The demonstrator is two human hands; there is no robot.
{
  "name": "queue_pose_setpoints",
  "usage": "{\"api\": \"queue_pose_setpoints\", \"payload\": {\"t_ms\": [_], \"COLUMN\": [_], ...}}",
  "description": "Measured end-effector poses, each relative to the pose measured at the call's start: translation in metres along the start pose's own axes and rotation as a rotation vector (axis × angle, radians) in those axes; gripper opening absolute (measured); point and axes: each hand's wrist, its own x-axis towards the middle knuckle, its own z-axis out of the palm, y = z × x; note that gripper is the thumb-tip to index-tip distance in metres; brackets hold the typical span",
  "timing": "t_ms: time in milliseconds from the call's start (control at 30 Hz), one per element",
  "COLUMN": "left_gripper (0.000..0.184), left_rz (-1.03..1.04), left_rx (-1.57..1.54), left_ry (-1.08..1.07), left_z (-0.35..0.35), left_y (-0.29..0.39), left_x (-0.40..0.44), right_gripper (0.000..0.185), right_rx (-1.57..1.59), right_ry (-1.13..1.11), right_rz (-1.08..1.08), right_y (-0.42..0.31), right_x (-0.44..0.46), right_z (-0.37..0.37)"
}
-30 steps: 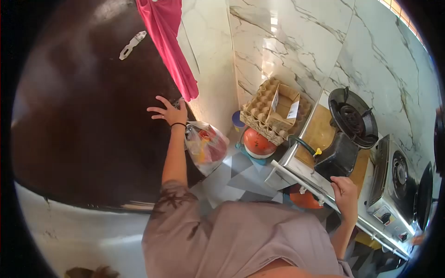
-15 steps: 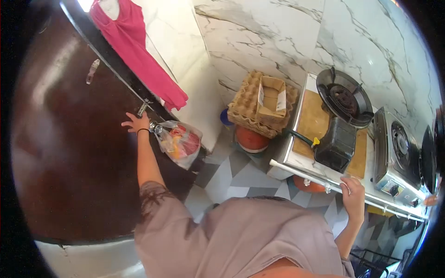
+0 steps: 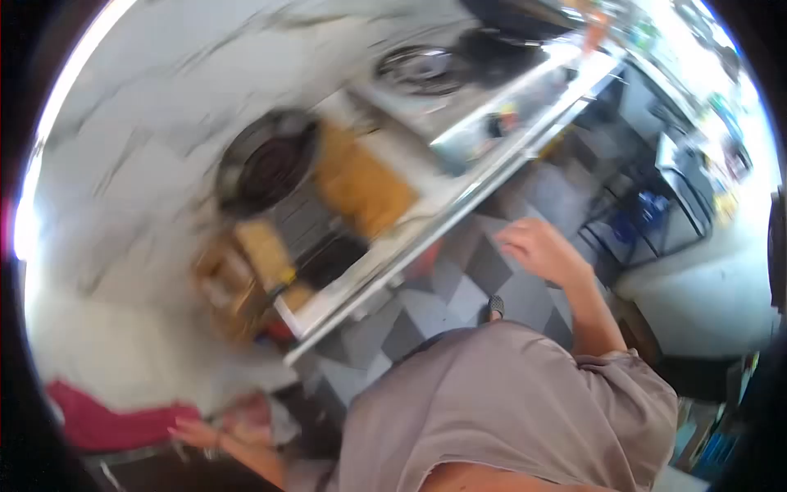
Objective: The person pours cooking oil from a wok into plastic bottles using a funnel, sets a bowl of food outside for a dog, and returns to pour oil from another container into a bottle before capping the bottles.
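Observation:
My left hand is at the lower left, blurred, by the end of the pink cloth and beside the plastic bag on the dark door. Motion smear hides whether its fingers hold anything. Over the tiled floor, my right hand hangs in the air with its fingers curled; whatever they may hold is too blurred to tell.
A counter edge with a white rail runs diagonally. On it are a black burner, a wooden board and a steel stove. Egg trays stand at its left end. A black metal rack is at right.
The view has swung right, bringing the rack and more floor into sight. My right hand has moved away from the counter rail. My left hand, earlier spread on the dark door, is now near the pink cloth.

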Motion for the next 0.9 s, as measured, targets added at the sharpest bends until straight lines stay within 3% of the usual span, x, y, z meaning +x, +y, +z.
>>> {"api": "queue_pose_setpoints", "payload": {"t_ms": [100,167,300,367,467,500,567,633,700,733,767,833,900], "left_gripper": [0.04,0.044,0.044,0.044,0.05,0.05,0.054,0.053,0.048,0.055,0.055,0.052,0.056], "left_rz": [0.051,-0.204,0.076,-0.147,-0.294,-0.291,-0.371,-0.393,-0.641,-0.655,-0.655,-0.843,-0.845], "left_rx": [-0.341,-1.103,-1.29,-1.476,-1.564,-1.573,-1.627,-1.648,-1.663,-1.656,-1.667,-1.648,-1.73], "left_ry": [-0.12,-0.393,-0.853,-1.158,-1.52,-1.52,-1.826,-1.845,-1.968,-1.924,-1.936,-1.905,-1.873], "left_z": [-0.02,-0.031,-0.058,-0.075,-0.076,-0.076,-0.071,-0.059,-0.047,-0.04,-0.035,-0.024,-0.006], "left_y": [0.196,0.302,0.49,0.57,0.657,0.683,0.731,0.775,0.816,0.834,0.852,0.882,0.906], "left_x": [-0.086,-0.138,-0.216,-0.247,-0.291,-0.301,-0.318,-0.333,-0.34,-0.345,-0.345,-0.342,-0.343], "right_gripper": [0.016,0.015,0.016,0.017,0.018,0.018,0.018,0.019,0.019,0.02,0.021,0.024,0.025], "right_rx": [-0.04,-0.055,-0.148,-0.194,-0.171,-0.13,-0.066,0.072,0.011,0.046,0.081,0.106,0.079], "right_ry": [0.054,0.093,0.126,0.251,0.252,0.259,0.245,0.135,0.104,0.102,0.102,0.123,0.19], "right_rz": [0.103,0.15,0.331,0.32,0.309,0.278,0.259,0.22,0.147,0.1,0.052,0.06,-0.003], "right_y": [0.059,0.099,0.172,0.197,0.226,0.238,0.266,0.295,0.338,0.358,0.377,0.414,0.455], "right_x": [-0.042,-0.073,-0.125,-0.143,-0.147,-0.144,-0.134,-0.114,-0.086,-0.069,-0.051,-0.012,0.03], "right_z": [-0.039,-0.072,-0.146,-0.181,-0.22,-0.228,-0.241,-0.255,-0.269,-0.277,-0.286,-0.306,-0.322]}}
